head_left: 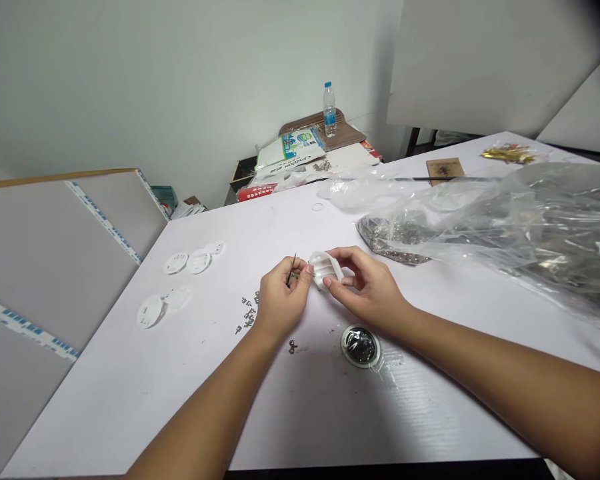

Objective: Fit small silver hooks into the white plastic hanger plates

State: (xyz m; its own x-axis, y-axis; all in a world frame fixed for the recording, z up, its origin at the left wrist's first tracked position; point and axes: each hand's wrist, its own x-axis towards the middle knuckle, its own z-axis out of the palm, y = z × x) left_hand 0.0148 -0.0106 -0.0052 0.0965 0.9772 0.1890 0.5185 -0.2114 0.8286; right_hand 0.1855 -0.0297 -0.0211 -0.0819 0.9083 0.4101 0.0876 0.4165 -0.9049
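Observation:
My right hand point(367, 283) grips a small white round plastic part point(325, 267) above the white table point(300, 413). My left hand point(280, 297) is closed in a pinch on thin dark tweezers point(293, 265), whose tips touch the left edge of the part. A scatter of several small metal pieces point(249, 311) lies just left of my left hand. One more small metal piece point(293, 346) sits near my left wrist. A round metal dish point(361, 345) rests under my right forearm.
Several white plastic discs point(187, 263) lie at the table's left. A bag of metal parts point(397, 239) and large crumpled clear plastic bags point(540, 220) fill the right. A water bottle point(329, 110), papers and boxes stand at the back. Grey boards point(45, 253) lean at left.

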